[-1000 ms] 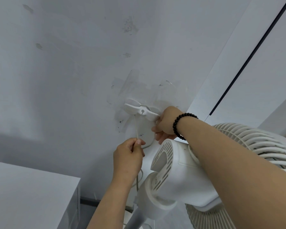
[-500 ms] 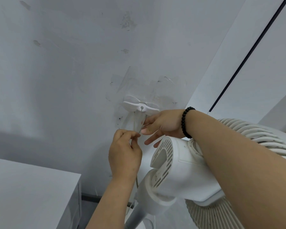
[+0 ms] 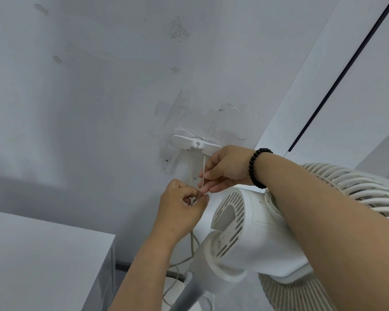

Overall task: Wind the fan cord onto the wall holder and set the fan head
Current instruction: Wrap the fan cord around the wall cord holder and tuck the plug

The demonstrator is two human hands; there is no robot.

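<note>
While under the wall holder (image 3: 195, 144), both hands, left hand (image 3: 181, 207) and right hand (image 3: 226, 169), on cord (image 3: 203, 173).

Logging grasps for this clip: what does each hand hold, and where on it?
Both hold the fan cord below the wall holder. The left hand pinches the lower run; the right hand pinches the strand hanging from the holder.

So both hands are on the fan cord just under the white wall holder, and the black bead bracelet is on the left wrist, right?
Not quite: the head view shows the bracelet on the right wrist. Both hands, left hand and right hand, do hold the cord under the wall holder.
</note>
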